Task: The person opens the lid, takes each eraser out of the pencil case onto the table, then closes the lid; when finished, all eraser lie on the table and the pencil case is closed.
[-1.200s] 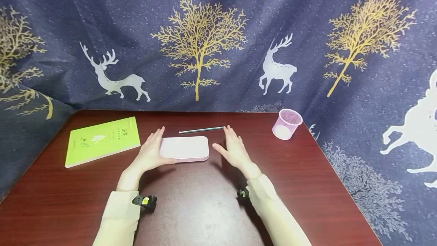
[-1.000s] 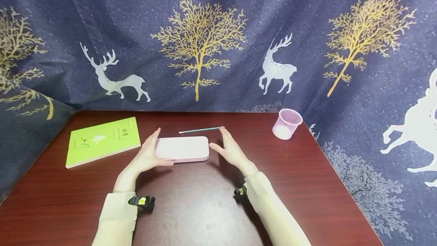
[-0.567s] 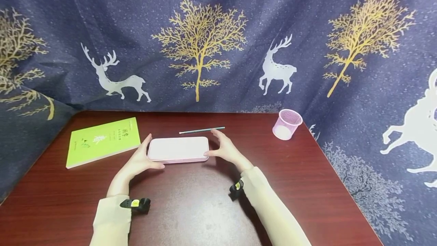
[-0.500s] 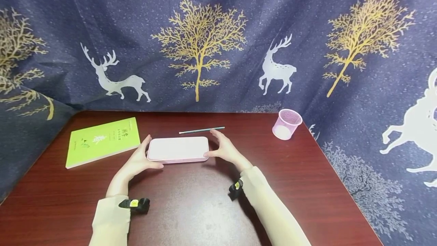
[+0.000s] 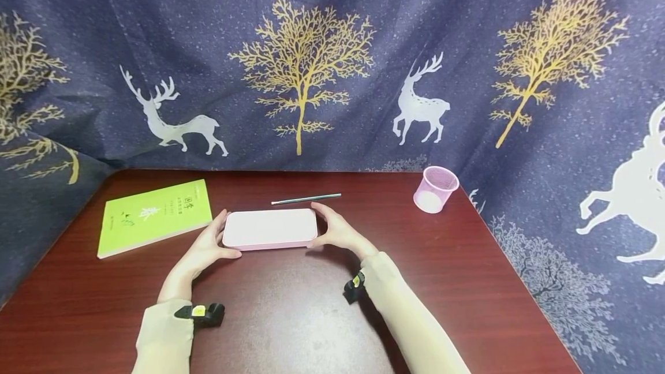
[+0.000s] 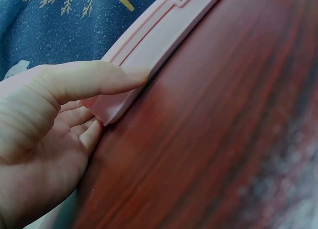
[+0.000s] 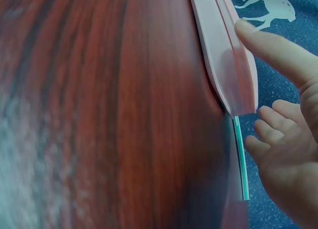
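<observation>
Pink pencil case (image 5: 270, 228) flat on desk (image 5: 291, 305); left hand (image 5: 204, 248) pinches left end, thumb on front side; right hand (image 5: 339, 233) pinches right end, thumb near front corner; thin teal stick (image 5: 306, 199), maybe pencil, just behind; green book (image 5: 156, 217) off to left, pink mesh cup (image 5: 436, 189) off to right

stick (image 5: 306, 199): behind case (image 5: 270, 228) | book (image 5: 154, 218): left of case | cup (image 5: 436, 189): right, farther back | table (image 5: 291, 316): beneath all

Left hand (image 5: 204, 248) grips left end of pink case (image 5: 270, 228), thumb along near side. Right hand (image 5: 339, 232) curves round right end, thumb at near corner.
</observation>
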`<state>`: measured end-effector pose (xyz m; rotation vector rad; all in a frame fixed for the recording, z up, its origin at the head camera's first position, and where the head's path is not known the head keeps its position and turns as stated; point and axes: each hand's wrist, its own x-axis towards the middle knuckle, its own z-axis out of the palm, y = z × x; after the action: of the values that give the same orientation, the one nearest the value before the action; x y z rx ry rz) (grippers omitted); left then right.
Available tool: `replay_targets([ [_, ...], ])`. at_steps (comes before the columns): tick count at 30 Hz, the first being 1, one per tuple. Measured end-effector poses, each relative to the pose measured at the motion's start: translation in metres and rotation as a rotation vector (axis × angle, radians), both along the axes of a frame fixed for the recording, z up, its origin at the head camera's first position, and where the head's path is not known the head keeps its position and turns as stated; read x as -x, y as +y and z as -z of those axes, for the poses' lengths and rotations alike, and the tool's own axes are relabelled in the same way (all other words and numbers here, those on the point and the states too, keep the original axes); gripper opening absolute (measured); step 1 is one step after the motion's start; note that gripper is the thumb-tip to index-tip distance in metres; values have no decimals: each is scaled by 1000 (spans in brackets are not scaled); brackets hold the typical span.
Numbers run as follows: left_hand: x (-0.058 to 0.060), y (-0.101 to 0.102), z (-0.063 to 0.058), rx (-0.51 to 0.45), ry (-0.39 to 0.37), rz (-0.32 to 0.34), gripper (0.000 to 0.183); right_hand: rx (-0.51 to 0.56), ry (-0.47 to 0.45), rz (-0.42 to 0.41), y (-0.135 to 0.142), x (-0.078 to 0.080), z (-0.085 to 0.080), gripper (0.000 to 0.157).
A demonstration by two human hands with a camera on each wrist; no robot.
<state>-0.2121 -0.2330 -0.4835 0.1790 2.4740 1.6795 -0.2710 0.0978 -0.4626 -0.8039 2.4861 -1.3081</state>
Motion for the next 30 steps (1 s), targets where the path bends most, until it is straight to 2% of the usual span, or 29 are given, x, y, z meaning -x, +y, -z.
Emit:
replay_targets([
  [9,1,-4,5,-27,2,1,113,1,-4,-1,-3,0,4,101],
  [22,3,-2,4,13,20,-22,114,9,38,-11,-4,4,6,98],
  [30,4,-2,3,37,4,-43,114,40,7,22,-6,7,6,95],
])
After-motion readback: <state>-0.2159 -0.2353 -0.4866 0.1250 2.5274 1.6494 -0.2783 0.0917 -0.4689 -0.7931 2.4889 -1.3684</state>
